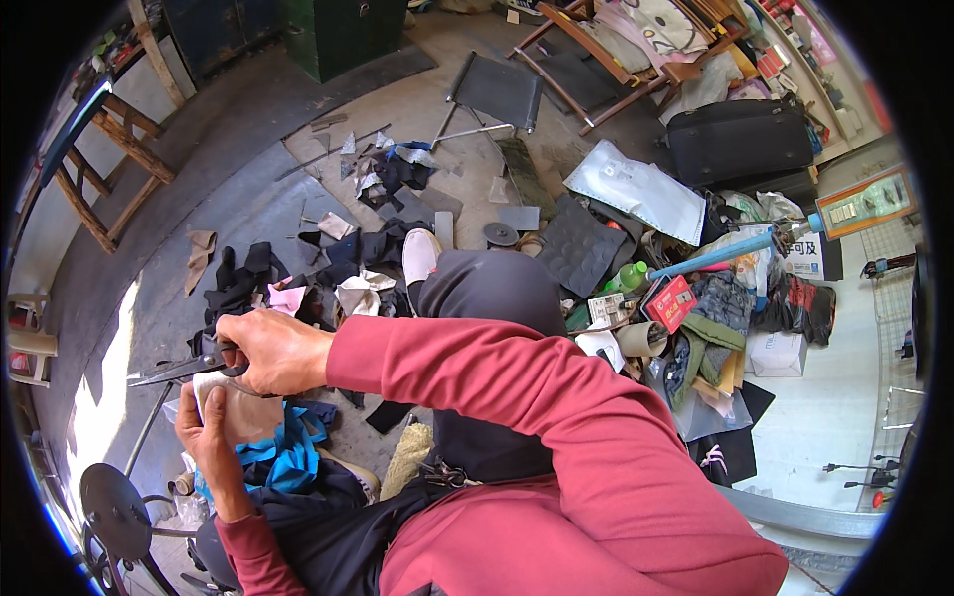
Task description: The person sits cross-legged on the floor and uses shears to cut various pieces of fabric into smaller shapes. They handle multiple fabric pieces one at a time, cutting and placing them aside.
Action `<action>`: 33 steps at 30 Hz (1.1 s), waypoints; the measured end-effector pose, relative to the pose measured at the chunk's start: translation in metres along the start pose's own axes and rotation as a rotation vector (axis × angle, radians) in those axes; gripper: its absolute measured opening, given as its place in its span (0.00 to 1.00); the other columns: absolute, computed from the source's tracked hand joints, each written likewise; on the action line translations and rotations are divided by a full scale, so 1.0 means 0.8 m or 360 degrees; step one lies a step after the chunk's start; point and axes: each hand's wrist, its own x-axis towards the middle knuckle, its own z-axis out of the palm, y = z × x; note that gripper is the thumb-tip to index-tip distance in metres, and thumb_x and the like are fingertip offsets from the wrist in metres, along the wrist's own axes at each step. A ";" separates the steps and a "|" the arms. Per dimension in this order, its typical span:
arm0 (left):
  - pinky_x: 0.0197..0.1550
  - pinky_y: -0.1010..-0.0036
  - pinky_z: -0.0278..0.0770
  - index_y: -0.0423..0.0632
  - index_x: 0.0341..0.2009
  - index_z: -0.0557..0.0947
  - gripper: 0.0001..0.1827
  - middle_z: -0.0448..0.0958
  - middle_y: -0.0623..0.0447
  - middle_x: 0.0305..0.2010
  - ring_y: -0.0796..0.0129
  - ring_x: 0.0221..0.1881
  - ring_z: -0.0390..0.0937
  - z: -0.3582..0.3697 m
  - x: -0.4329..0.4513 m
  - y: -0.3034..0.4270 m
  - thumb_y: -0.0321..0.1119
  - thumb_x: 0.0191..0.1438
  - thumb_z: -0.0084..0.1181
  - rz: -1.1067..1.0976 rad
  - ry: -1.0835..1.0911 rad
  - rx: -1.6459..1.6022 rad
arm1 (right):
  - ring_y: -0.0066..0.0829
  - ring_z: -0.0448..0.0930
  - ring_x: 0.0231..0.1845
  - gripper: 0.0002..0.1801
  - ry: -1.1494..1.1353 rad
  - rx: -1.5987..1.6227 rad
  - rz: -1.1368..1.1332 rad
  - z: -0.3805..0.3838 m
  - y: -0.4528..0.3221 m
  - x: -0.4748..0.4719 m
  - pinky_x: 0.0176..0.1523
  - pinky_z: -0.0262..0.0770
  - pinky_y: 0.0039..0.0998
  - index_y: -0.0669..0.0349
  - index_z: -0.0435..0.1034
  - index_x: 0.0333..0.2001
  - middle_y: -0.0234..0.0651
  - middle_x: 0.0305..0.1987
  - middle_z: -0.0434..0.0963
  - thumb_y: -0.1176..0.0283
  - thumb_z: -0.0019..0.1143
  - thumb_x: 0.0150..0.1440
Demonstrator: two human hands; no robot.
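Observation:
My right hand [279, 350] grips a pair of dark metal scissors [175, 371] by the handles, with the blades pointing left. Below it, my left hand [211, 439] pinches a pale beige piece of sheet material [250, 419] between thumb and fingers; whether it is leather or cloth I cannot tell. The scissors lie just above the top edge of this piece, and the right hand partly covers that edge. Bright blue fabric [287, 454] lies under the beige piece, over my lap.
Dark and pink scraps [285, 296] litter the floor ahead. To the left are a round black metal disc [115, 512] and a wooden stool [123, 149]. A folding stool [498, 89] stands ahead. At right are a green-capped bottle [628, 277], a red box [669, 304] and a black case [738, 141].

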 end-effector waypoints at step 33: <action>0.53 0.73 0.76 0.44 0.58 0.75 0.24 0.79 0.52 0.51 0.70 0.50 0.78 -0.005 0.004 -0.004 0.36 0.59 0.65 -0.0110 -0.0189 -0.0366 | 0.46 0.82 0.37 0.14 0.0046 0.0119 0.0013 0.003 0.000 -0.001 0.42 0.76 0.39 0.69 0.70 0.36 0.50 0.33 0.80 0.74 0.65 0.47</action>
